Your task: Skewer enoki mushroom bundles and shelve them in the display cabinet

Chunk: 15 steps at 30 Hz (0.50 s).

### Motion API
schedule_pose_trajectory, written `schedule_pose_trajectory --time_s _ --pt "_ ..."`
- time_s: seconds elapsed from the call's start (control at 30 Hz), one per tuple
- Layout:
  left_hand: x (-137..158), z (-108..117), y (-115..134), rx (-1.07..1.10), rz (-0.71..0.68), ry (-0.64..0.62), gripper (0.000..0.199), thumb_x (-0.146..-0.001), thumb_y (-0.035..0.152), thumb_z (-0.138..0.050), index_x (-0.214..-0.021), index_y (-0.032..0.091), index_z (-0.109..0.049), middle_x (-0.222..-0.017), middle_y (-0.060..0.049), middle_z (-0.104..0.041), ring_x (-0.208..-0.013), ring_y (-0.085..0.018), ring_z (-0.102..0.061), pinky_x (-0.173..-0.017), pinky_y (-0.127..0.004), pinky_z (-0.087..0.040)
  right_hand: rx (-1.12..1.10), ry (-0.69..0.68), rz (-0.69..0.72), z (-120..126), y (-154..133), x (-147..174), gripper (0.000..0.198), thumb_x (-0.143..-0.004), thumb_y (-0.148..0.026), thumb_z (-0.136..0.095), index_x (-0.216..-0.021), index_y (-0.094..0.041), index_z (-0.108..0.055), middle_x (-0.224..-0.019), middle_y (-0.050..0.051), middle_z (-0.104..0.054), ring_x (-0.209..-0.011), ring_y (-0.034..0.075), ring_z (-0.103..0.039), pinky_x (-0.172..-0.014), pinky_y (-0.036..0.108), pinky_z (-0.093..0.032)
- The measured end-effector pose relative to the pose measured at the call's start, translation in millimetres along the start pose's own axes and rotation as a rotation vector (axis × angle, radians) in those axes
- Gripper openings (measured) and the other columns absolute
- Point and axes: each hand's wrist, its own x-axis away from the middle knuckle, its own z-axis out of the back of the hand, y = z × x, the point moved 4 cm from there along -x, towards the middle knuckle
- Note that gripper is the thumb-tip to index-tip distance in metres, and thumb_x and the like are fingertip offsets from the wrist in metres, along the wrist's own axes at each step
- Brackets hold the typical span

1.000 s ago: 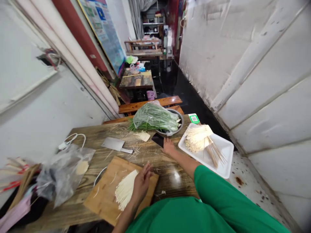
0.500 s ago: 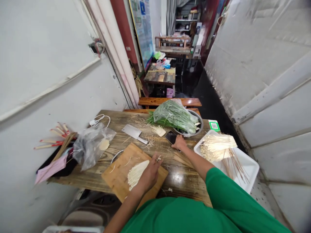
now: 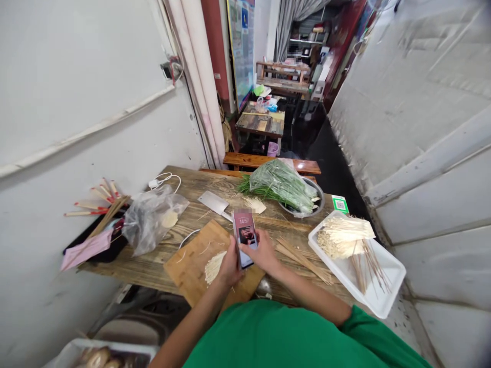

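A smartphone (image 3: 245,230) with its screen lit, showing a clock and a picture, is held up over the cutting board (image 3: 184,268). My left hand (image 3: 230,265) is closed around the phone's left edge. On the other side, my right hand (image 3: 264,252) grips the phone's right edge, its thumb over the lower screen. Pale, thin-cut strips (image 3: 213,267) lie on the board, partly hidden by my left hand. A cleaver (image 3: 214,202) rests flat on the table behind the board, its handle partly behind the phone.
Bagged green vegetables (image 3: 280,183) lie across a metal bowl (image 3: 320,204). A white tray (image 3: 393,273) at right holds skewered pale sheets (image 3: 347,232). Loose skewers (image 3: 305,258) lie beside it. At left are a plastic bag (image 3: 148,214) and a black container (image 3: 86,237) of sticks.
My right hand has brought the phone from the table beside the bowl to above the board. My left hand has left the strips and taken hold of it. The screen is now lit.
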Motion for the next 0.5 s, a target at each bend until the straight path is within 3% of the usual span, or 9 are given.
schedule_pose_trajectory --time_s 0.1,0.17,0.27,0.37,0.5 --pt "22 -1 9 0.085 0.066 -0.049 0.058 -0.085 0.055 -0.038 -0.122 0.014 -0.051 -0.105 -0.013 -0.066 -0.094 -0.027 -0.062 -0.085 -0.043 -0.047 -0.052 -0.172 0.161 22 -26 17 0.039 -0.079 -0.038 -0.057 -0.11 -0.016 -0.057 -0.097 0.009 -0.056 -0.081 0.018 -0.057 -0.074 0.032 -0.049" --pt "36 -3 14 0.131 0.098 -0.115 0.061 -0.084 0.058 -0.036 -0.124 0.014 -0.05 -0.106 -0.014 -0.065 -0.093 -0.027 -0.063 -0.083 -0.045 -0.047 0.022 -0.166 0.293 45 -39 24 0.032 -0.085 -0.035 -0.05 -0.111 -0.018 -0.058 -0.099 0.009 -0.056 -0.089 0.019 -0.055 -0.08 0.035 -0.047" --pt "53 -9 17 0.169 0.105 -0.184 0.065 -0.084 0.06 -0.032 -0.127 0.014 -0.047 -0.108 -0.015 -0.064 -0.094 -0.028 -0.062 -0.083 -0.045 -0.047 0.179 -0.1 0.571 69 -56 39 0.038 -0.084 -0.034 -0.051 -0.12 -0.022 -0.054 -0.116 0.011 -0.049 -0.11 0.025 -0.044 -0.091 0.044 -0.039" --pt "62 -15 20 0.154 0.091 -0.198 0.068 -0.084 0.061 -0.029 -0.127 0.011 -0.047 -0.108 -0.016 -0.064 -0.096 -0.028 -0.062 -0.083 -0.044 -0.047 0.245 -0.111 0.819 73 -70 60 0.037 -0.079 -0.035 -0.056 -0.115 -0.026 -0.058 -0.132 0.009 -0.037 -0.119 0.029 -0.034 -0.094 0.051 -0.033" --pt "73 -23 29 0.136 0.077 -0.222 0.069 -0.085 0.061 -0.027 -0.125 0.01 -0.049 -0.107 -0.016 -0.065 -0.095 -0.028 -0.062 -0.084 -0.043 -0.047 0.236 -0.072 0.93 70 -81 76 0.03 -0.075 -0.034 -0.058 -0.104 -0.027 -0.065 -0.138 0.006 -0.03 -0.12 0.03 -0.033 -0.094 0.052 -0.032"
